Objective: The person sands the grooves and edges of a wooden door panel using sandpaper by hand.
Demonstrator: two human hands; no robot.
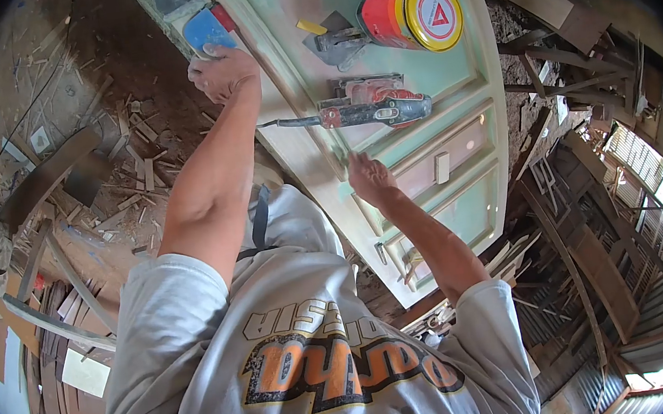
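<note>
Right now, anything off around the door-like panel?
Wood scraps litter the floor left of the panel, a possible trip risk. The red-and-yellow can sits near the panel's far edge, so it might get knocked off. No spill visible.

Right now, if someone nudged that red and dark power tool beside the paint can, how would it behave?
The power tool would likely feel stiff and rather heavy, given its bulky, motor-like housing. It seems unlikely to roll, with its boxy parts and long grip. Its thin cord looks flexible and might drag.
</note>
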